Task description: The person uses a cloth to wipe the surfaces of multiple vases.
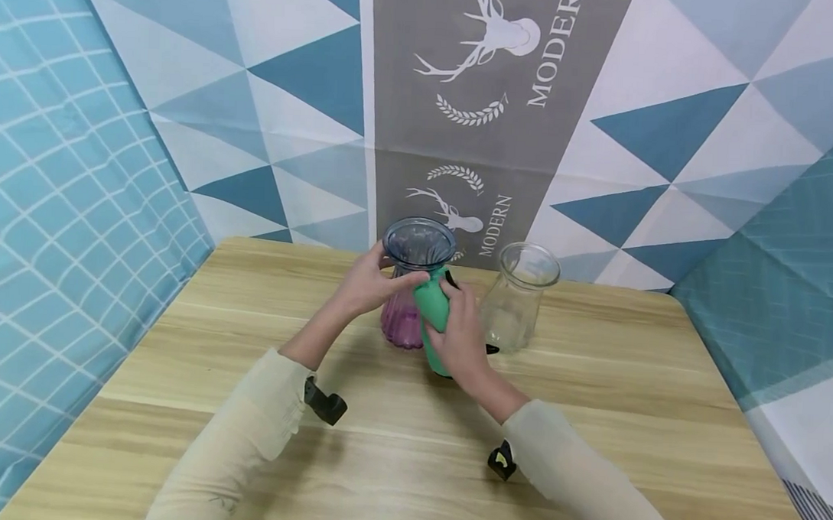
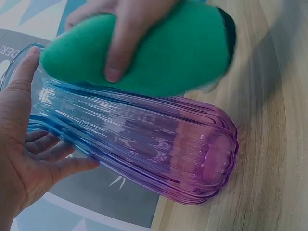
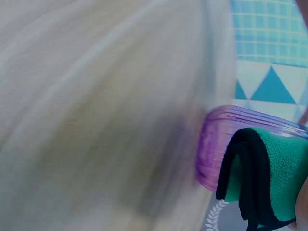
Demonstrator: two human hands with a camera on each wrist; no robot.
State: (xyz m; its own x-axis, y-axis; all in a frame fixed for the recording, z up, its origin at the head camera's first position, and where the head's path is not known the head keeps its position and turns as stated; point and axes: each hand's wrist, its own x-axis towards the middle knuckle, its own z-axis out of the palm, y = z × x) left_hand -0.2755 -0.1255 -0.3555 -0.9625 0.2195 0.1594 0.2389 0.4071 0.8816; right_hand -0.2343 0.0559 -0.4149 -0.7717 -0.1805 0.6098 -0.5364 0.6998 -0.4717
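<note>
A ribbed glass vase, blue at its flared rim and pink-purple at its base, stands on the table. My left hand grips it around the neck, with the thumb at the rim in the left wrist view. In my right hand is a folded green cloth with black edging, held against the vase's side just below the rim. The right wrist view has the cloth's black-edged end hanging beside the pink base. Part of the vase is hidden behind the cloth.
A clear glass vase stands just right of my right hand, partly covered by it. Behind the wooden table hangs a patterned backdrop with triangles and deer heads. Blue checked fabric borders the left side.
</note>
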